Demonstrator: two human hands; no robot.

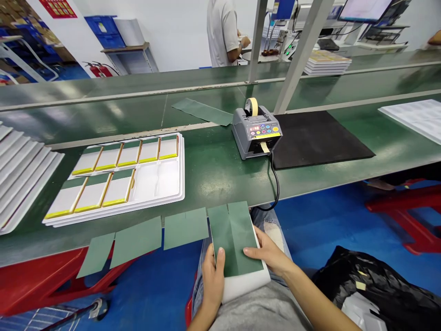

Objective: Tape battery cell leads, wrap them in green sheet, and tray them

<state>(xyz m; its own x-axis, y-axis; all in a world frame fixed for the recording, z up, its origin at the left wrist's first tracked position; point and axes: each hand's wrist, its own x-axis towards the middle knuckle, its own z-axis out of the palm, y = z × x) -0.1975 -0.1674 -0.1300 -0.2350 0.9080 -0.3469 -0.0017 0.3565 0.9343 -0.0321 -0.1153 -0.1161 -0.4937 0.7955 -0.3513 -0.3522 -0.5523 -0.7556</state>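
We hold a flat, green-faced, white-edged rectangular piece between hands, long axis toward the long green bench | left hand curled round left edge | right hand closed on right

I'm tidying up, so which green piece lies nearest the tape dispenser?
The long strip just left of the dispenser; other green pieces overhang the table or are held in the left hand and right hand.

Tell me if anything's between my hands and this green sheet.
Nothing visible from above: the left hand and the right hand hold the green sheet from opposite sides. White material shows past its near edge; the grip underneath is hidden.
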